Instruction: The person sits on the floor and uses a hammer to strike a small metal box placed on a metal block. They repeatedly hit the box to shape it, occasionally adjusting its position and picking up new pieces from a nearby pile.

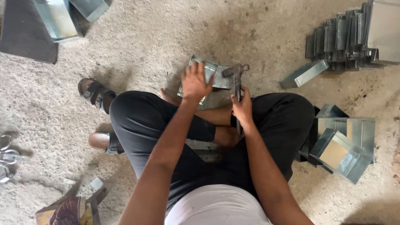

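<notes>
Left hand (196, 82) flat on the tin box (203, 75), right hand (242, 107) gripping the hammer (236, 79) by its handle (thin sheet, light, probably sharp-edged, so press on the flat).

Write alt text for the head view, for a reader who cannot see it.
A person sitting cross-legged on a concrete floor presses the left hand on a folded sheet-metal piece while the right hand grips a hammer over it. Stacked metal pieces lie at upper right.
</notes>
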